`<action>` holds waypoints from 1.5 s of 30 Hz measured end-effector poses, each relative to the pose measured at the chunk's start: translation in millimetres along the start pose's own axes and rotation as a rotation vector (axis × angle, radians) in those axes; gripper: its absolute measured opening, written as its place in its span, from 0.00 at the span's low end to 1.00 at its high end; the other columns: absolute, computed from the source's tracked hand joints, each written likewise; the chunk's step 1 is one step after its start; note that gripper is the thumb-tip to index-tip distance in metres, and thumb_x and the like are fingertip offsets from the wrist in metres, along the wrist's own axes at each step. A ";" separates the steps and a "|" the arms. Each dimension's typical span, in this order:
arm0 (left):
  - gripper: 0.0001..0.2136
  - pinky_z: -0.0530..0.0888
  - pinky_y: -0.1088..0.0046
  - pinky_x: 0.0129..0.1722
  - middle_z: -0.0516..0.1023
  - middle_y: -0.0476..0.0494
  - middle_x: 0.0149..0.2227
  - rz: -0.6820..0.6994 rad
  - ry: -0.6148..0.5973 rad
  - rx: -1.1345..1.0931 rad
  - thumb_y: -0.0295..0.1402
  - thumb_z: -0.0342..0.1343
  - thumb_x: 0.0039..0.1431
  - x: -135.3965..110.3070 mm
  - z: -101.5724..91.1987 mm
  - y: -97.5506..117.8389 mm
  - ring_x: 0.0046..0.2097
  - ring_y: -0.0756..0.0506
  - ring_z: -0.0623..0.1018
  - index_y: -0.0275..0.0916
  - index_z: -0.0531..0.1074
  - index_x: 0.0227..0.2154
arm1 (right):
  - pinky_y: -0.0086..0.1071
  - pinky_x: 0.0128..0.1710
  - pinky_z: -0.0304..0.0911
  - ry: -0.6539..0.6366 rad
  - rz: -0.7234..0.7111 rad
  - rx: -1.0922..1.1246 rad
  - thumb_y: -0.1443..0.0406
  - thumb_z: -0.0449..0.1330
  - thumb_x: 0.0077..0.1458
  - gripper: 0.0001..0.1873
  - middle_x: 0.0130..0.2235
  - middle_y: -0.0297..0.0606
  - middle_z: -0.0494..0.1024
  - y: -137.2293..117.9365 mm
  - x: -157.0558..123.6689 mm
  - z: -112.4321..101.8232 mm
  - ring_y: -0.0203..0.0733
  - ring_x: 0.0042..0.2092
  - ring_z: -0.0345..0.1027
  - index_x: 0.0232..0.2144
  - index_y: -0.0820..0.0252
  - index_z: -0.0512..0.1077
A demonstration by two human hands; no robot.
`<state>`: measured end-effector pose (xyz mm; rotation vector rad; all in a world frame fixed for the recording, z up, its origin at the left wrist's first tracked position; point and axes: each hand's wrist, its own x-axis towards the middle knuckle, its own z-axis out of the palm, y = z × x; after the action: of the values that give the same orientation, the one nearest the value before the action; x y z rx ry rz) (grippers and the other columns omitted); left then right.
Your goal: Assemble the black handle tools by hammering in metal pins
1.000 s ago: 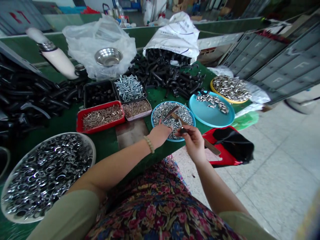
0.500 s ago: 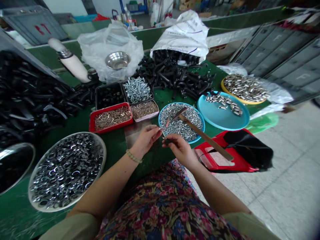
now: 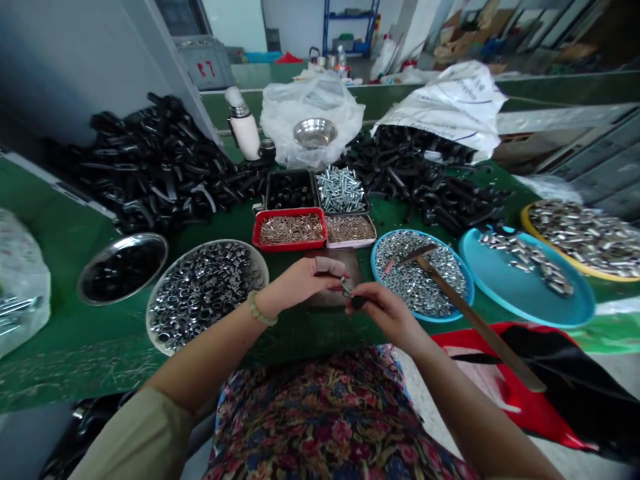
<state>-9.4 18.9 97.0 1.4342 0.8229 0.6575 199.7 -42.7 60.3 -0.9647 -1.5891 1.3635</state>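
My left hand [image 3: 303, 288] and my right hand [image 3: 387, 317] meet above the green table [image 3: 75, 353]. My right fingers pinch a small black part [image 3: 358, 303]. My left fingertips hold a small metal piece [image 3: 347, 287] against it, and the join is too small to make out. To the right lies a blue plate of steel nuts [image 3: 420, 275], with a wooden-handled hammer [image 3: 475, 320] resting across its rim. On my left stands a round steel tray of metal rings [image 3: 203, 297].
Behind my hands sit a red tray of pins [image 3: 289, 228], a pink tray of brass bits [image 3: 350, 229], and trays of bolts [image 3: 341, 191] and black parts [image 3: 290, 190]. Heaps of black fittings [image 3: 150, 167] lie beyond. A teal plate [image 3: 525, 287] stands right.
The view has swung left, so the table's left side shows more. My hands have come closer together, and the small parts now sit between both sets of fingers.
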 end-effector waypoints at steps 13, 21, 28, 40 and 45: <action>0.19 0.70 0.61 0.52 0.78 0.39 0.38 0.196 0.136 -0.142 0.36 0.50 0.64 -37.6 -18.5 11.3 0.48 0.42 0.77 0.40 0.63 0.57 | 0.29 0.29 0.70 0.076 0.198 0.574 0.56 0.69 0.47 0.16 0.28 0.33 0.77 -2.3 32.3 34.9 0.35 0.27 0.72 0.35 0.55 0.71; 0.23 0.69 0.60 0.52 0.77 0.43 0.26 0.228 0.043 -0.027 0.44 0.44 0.66 -29.8 -49.8 16.2 0.44 0.41 0.78 0.38 0.63 0.59 | 0.31 0.33 0.72 0.168 0.212 0.543 0.57 0.68 0.48 0.16 0.31 0.33 0.78 21.0 32.7 29.6 0.37 0.31 0.75 0.37 0.54 0.71; 0.16 0.61 0.64 0.59 0.76 0.37 0.48 0.076 0.560 0.903 0.22 0.45 0.58 55.3 -235.5 -24.2 0.54 0.43 0.70 0.34 0.74 0.44 | 0.33 0.36 0.73 0.314 0.234 0.610 0.59 0.70 0.47 0.15 0.33 0.36 0.78 26.7 26.5 14.0 0.38 0.35 0.74 0.37 0.53 0.73; 0.11 0.60 0.72 0.58 0.77 0.43 0.43 0.095 0.258 1.035 0.17 0.54 0.41 87.5 -268.2 -28.5 0.51 0.46 0.71 0.37 0.72 0.28 | 0.32 0.32 0.71 0.427 0.216 0.643 0.59 0.70 0.46 0.15 0.32 0.37 0.78 20.5 25.3 -1.3 0.37 0.30 0.73 0.37 0.53 0.74; 0.12 0.70 0.71 0.41 0.72 0.47 0.32 0.005 0.577 0.821 0.23 0.54 0.49 53.7 -246.7 -20.9 0.35 0.48 0.72 0.36 0.67 0.39 | 0.33 0.35 0.73 0.361 0.137 0.541 0.57 0.67 0.50 0.14 0.33 0.35 0.78 12.3 30.5 9.9 0.37 0.33 0.75 0.37 0.52 0.71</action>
<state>-180.5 205.0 81.7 2.0010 1.6741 0.7942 179.5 -16.7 50.3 -0.9233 -0.8352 1.5031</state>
